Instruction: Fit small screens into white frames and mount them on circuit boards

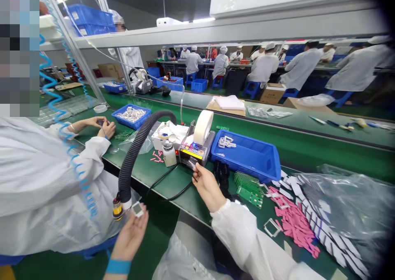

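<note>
My left hand (131, 232), wearing a blue wrist strap, holds a small white-framed display (137, 209) at its fingertips, just below the mouth of a black flexible hose (128, 177). With thumb and finger pinched together, my right hand (208, 186) grips a short piece of tape (192, 163) at the front of the tape dispenser (197, 148). A roll of cream tape (203, 127) stands on top of that machine. Left of the dispenser is a white bottle with a metal cap (168, 153).
A blue tray (247, 154) holds a few white frames. Green circuit boards (249, 189), pink strips (296, 224) and white pieces (333, 239) lie at the right. A co-worker (46, 189) sits close on the left, beside a blue bin of white parts (132, 116).
</note>
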`<state>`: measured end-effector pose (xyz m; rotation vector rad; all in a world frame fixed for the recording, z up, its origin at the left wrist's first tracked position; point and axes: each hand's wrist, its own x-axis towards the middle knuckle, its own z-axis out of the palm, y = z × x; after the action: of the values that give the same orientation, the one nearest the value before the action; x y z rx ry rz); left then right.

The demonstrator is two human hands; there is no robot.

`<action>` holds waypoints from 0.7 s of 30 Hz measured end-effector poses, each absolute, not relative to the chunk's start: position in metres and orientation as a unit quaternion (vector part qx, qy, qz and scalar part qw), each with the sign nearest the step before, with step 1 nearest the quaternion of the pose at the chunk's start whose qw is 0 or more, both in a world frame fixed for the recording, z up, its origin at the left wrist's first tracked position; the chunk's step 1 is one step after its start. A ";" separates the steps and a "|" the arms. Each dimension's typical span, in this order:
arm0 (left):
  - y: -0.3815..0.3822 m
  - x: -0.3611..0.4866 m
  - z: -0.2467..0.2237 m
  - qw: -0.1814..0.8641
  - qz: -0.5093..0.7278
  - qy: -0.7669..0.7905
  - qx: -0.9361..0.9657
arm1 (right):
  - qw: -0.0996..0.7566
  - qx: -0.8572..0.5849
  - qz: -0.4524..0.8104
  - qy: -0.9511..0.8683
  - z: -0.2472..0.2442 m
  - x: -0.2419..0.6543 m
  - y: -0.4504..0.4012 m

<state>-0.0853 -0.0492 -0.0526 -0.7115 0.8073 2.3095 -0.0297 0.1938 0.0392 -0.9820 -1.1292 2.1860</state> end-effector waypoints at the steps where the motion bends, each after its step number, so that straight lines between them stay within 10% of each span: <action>1: -0.037 -0.076 -0.049 0.324 0.858 0.299 -0.263 | 0.236 -0.339 0.805 -0.425 0.046 -0.018 0.188; 8: 0.045 -0.007 0.020 0.503 0.808 0.247 -0.183 | 0.185 -0.091 0.612 -0.763 0.093 0.094 0.156; 21: 0.084 0.041 0.064 0.635 0.740 0.219 -0.027 | 0.280 -0.210 0.381 -0.856 0.100 0.140 0.176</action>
<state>0.0405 0.0839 0.0642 -0.0613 0.5011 1.6920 0.1402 0.1764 0.0999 -0.5622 -2.2945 1.0204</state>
